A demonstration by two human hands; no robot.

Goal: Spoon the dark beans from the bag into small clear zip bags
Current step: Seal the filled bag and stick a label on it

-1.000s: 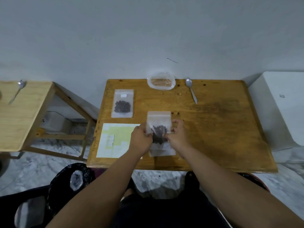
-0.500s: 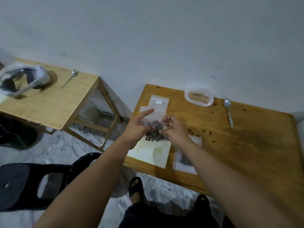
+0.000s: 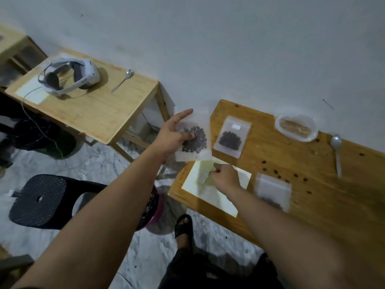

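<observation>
My left hand [image 3: 174, 135] holds a small clear zip bag of dark beans [image 3: 195, 140] in the air, just off the left edge of the wooden table [image 3: 312, 197]. My right hand [image 3: 226, 177] rests over a pale sheet of labels [image 3: 210, 190], fingers pinched at a small white label; whether it grips it is unclear. A second filled zip bag [image 3: 231, 136] lies flat on the table beside the held one. Another clear bag [image 3: 273, 189] with a few beans lies to the right of my right hand. A metal spoon [image 3: 337, 152] lies near the wall.
A clear plastic container [image 3: 296, 127] sits against the wall. Loose beans [image 3: 287, 177] are scattered on the table. To the left stands a lighter table [image 3: 93, 115] with a white headset [image 3: 68, 77] and a second spoon [image 3: 123, 80]. A black stool [image 3: 41, 202] stands on the floor.
The view has swung further left. My right hand let go of the bean bag and dropped onto the label sheet. My left hand alone now holds the bag, moved left off the table edge.
</observation>
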